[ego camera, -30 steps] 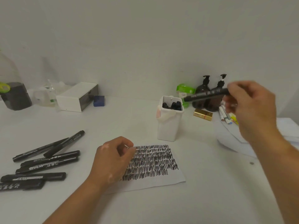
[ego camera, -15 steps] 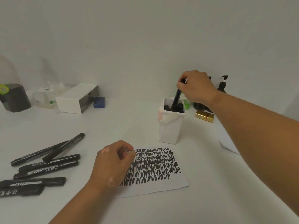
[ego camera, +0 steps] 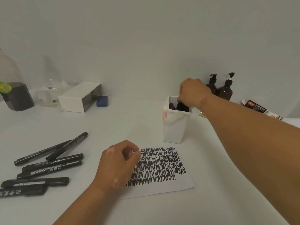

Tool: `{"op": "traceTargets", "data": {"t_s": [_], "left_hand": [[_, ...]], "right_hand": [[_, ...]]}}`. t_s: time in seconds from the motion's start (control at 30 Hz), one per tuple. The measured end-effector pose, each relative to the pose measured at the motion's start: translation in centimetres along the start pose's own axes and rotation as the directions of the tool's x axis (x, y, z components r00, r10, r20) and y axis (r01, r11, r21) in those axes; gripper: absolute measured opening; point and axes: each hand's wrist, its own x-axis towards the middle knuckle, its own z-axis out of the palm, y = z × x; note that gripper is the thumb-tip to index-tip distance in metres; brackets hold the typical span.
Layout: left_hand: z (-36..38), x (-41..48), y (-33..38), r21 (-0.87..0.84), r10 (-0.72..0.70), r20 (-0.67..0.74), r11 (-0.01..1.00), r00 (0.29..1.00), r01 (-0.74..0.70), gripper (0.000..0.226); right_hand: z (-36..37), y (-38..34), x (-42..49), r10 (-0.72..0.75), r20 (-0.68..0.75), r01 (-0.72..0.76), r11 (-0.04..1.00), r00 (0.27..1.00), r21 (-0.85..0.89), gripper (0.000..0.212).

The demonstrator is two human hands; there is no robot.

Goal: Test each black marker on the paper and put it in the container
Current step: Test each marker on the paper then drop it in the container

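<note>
A white container [ego camera: 174, 127] stands behind the paper [ego camera: 162, 190] and holds several black markers. My right hand [ego camera: 193, 92] reaches over its rim with the fingers closed on the top of a black marker [ego camera: 181, 106] that is sunk deep inside. Black zigzag test lines cover the paper. On the paper's left part rests my left hand [ego camera: 116, 164], its fingers curled shut and pressing the sheet down. Several more black markers [ego camera: 52, 164] lie capped and loose on the table at the left.
Two brown pump bottles [ego camera: 225, 91] stand by the wall behind the container. A white box [ego camera: 76, 99], a blue block [ego camera: 102, 101] and a dark grey tub [ego camera: 17, 98] sit at the back left. A printed package [ego camera: 254, 106] lies at the right.
My right hand carried the marker from the right over to the container and pushed it down inside. The left hand stayed on the paper.
</note>
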Motion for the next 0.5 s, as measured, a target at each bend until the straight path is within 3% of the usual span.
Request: {"op": "traceTargets", "data": {"t_s": [0.27, 0.5], "left_hand": [[0.1, 0.0, 0.0, 0.005, -0.013, 0.019, 1.000, 1.000, 0.013, 0.009], [-0.1, 0.0, 0.0, 0.018, -0.005, -0.005, 1.000, 1.000, 0.005, 0.010]], "right_hand": [[0.2, 0.6, -0.5, 0.060, -0.005, -0.059, 0.990, 0.998, 0.126, 0.019], [-1.6, 2.4, -5.1, 0.144, -0.185, -0.034, 0.868, 0.972, 0.496, 0.017]]}}
